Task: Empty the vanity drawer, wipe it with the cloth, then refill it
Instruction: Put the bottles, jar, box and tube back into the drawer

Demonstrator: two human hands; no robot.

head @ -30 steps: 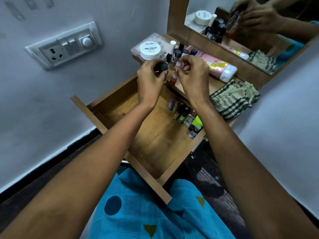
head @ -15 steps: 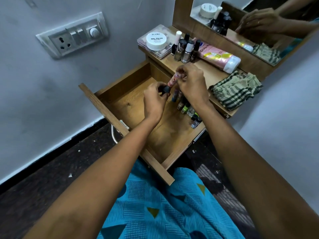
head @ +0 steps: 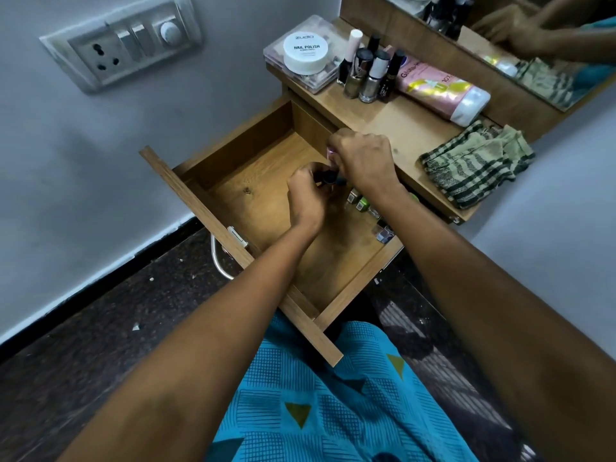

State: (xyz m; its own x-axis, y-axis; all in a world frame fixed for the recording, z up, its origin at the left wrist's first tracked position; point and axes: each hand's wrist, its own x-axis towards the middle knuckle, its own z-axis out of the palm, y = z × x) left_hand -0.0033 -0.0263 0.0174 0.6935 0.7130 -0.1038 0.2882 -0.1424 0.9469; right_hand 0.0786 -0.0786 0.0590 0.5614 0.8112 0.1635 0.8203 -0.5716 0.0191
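The wooden vanity drawer (head: 253, 208) stands pulled out, most of its floor bare. Both hands are low inside it near the right wall. My left hand (head: 308, 195) grips a small dark-capped nail polish bottle (head: 328, 177). My right hand (head: 365, 161) holds a pink-capped bottle (head: 331, 151), mostly hidden by the fingers. Several small nail polish bottles (head: 361, 205) lie in a row along the drawer's right side, partly under my right wrist. The green checked cloth (head: 476, 161) lies crumpled on the vanity top to the right.
On the vanity top stand several nail polish bottles (head: 368, 70), a white nail polish remover jar (head: 305, 51) on a clear box, and a pink tube (head: 440, 88) lying flat. A mirror (head: 520, 35) rises behind. A wall switch panel (head: 126, 45) is at left.
Both hands came down from the vanity top into the drawer, each carrying a small bottle, and now sit near the row of bottles at the right wall.
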